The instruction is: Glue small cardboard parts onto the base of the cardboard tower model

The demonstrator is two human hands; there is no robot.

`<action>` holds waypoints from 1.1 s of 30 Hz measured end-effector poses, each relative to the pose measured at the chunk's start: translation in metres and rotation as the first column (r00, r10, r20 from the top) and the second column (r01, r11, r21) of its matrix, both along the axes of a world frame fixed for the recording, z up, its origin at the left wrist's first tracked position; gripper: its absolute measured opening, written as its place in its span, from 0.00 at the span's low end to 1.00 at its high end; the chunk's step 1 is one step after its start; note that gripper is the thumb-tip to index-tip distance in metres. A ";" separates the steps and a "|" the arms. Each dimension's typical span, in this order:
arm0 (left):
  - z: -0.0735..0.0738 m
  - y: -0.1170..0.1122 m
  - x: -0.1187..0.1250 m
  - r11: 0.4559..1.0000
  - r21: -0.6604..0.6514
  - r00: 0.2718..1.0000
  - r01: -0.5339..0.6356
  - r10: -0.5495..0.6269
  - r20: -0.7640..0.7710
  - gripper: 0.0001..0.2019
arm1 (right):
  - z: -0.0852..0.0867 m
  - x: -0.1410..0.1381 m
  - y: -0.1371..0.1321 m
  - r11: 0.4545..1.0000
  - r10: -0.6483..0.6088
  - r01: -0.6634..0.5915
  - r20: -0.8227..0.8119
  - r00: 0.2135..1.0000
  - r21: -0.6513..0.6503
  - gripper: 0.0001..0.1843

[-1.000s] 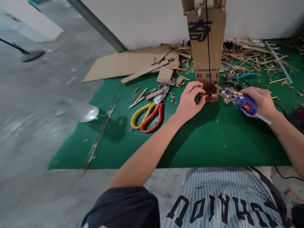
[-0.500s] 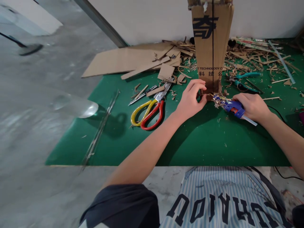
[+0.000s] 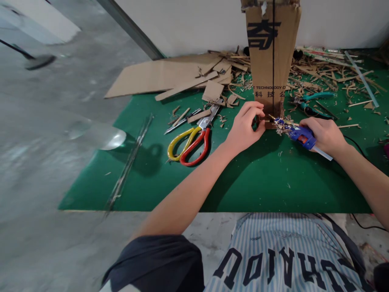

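A tall cardboard structure (image 3: 265, 69), printed with black characters and with a dark cord down its front, stands upright on the green table. My left hand (image 3: 245, 126) is closed at its lower left corner, thumb and fingers curled around the edge there; exactly what lies between the fingertips is partly hidden. My right hand (image 3: 326, 136) grips a blue hot glue gun (image 3: 304, 137) with a clear glue stick out of its back. Cardboard scraps and glue strands cling around the gun's front. Its nozzle points left, close to the structure's base.
Scissors (image 3: 194, 148) with yellow and red handles lie left of my left hand, near a cutter knife (image 3: 182, 123). Pliers (image 3: 313, 106) lie behind the glue gun. Thin wires (image 3: 129, 162), cardboard sheets (image 3: 158, 77) and many scraps (image 3: 319, 75) spread over the green table (image 3: 243, 182).
My right hand and the glue gun have shifted slightly right, with the nozzle drawn a little across the structure's base. My left hand stays at the lower corner.
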State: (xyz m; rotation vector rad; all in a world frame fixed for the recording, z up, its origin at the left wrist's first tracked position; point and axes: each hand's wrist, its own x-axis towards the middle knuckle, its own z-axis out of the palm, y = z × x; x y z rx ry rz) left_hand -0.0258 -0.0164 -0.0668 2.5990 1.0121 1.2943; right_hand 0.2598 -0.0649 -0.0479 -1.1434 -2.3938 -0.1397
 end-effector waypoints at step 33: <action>-0.008 0.004 0.001 0.999 0.037 0.999 0.003 -0.005 0.051 0.07 | -0.008 -0.007 0.003 1.000 0.011 -0.010 0.042 0.999 -0.016 0.18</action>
